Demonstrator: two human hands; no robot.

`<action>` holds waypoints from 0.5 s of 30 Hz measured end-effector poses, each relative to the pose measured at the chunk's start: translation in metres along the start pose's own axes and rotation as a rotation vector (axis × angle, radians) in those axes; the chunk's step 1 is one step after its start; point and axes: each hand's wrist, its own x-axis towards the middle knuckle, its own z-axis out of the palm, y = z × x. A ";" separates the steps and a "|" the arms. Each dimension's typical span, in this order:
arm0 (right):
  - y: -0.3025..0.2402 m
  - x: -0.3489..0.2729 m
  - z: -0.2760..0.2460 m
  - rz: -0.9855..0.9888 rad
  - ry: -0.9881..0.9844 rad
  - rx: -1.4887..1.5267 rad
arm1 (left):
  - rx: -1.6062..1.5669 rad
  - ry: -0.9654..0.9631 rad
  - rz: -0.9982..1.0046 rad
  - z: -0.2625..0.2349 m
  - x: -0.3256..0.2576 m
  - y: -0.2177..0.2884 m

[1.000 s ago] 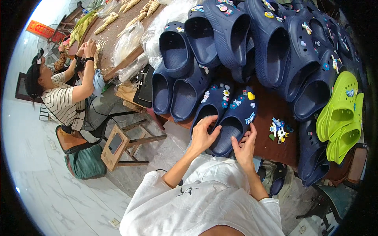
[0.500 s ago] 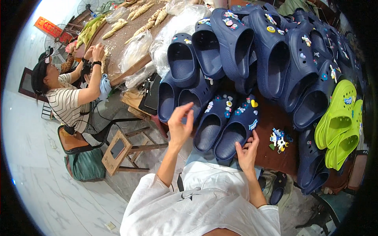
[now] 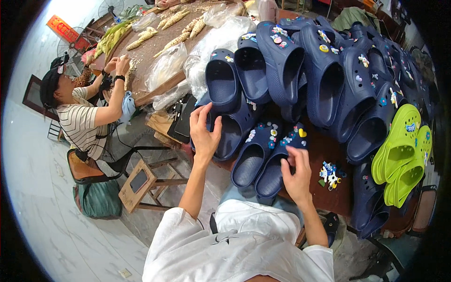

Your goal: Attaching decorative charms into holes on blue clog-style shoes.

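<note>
A pair of navy clogs, the left clog (image 3: 249,164) and the right clog (image 3: 271,176), sits right in front of me with flower and heart charms on the uppers. Above the outer side of the right clog, my right hand (image 3: 298,177) has its fingers bent and apart, with nothing visible in them. My left hand (image 3: 205,134) is raised with fingers spread, in front of a navy clog without visible charms (image 3: 229,136). It partly hides that clog and the one beside it. A small heap of loose charms (image 3: 331,175) lies right of my right hand.
Many navy clogs (image 3: 324,75) are piled at the back and right. Lime green clogs (image 3: 399,150) stand on the right. At the left, a person (image 3: 82,103) handles corn at a table (image 3: 145,61). A wooden stool (image 3: 137,181) stands on the floor below.
My left hand has moved left and up, away from the decorated pair. My right hand has lifted off the right clog's side. The view has tilted slightly.
</note>
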 end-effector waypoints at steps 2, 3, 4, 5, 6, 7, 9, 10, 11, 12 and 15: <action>-0.013 0.029 0.007 -0.067 -0.053 -0.005 | 0.035 0.022 0.061 0.002 0.010 0.009; -0.012 0.043 0.014 -0.135 -0.044 -0.016 | 0.072 0.038 0.119 0.004 0.016 0.015; -0.017 0.055 0.017 -0.165 -0.052 -0.068 | 0.064 0.044 0.126 0.006 0.020 0.019; -0.021 0.066 0.022 -0.258 -0.015 -0.146 | 0.065 -0.001 0.129 0.008 0.024 0.022; -0.026 0.077 0.026 -0.353 0.024 -0.224 | 0.065 -0.045 0.133 0.009 0.029 0.025; -0.031 0.084 0.028 -0.349 0.016 -0.263 | 0.059 -0.075 0.175 0.009 0.034 0.028; -0.036 0.100 0.031 -0.403 0.109 -0.347 | 0.045 -0.115 0.231 0.013 0.040 0.036; -0.037 0.108 0.031 -0.448 0.197 -0.430 | 0.032 -0.136 0.263 0.016 0.043 0.040; -0.035 0.116 0.032 -0.441 0.237 -0.495 | 0.037 -0.154 0.292 0.021 0.044 0.043; -0.034 0.120 0.031 -0.444 0.244 -0.501 | 0.030 -0.184 0.304 0.025 0.045 0.046; -0.031 0.129 0.027 -0.339 0.244 -0.553 | 0.039 -0.223 0.367 0.044 0.050 0.051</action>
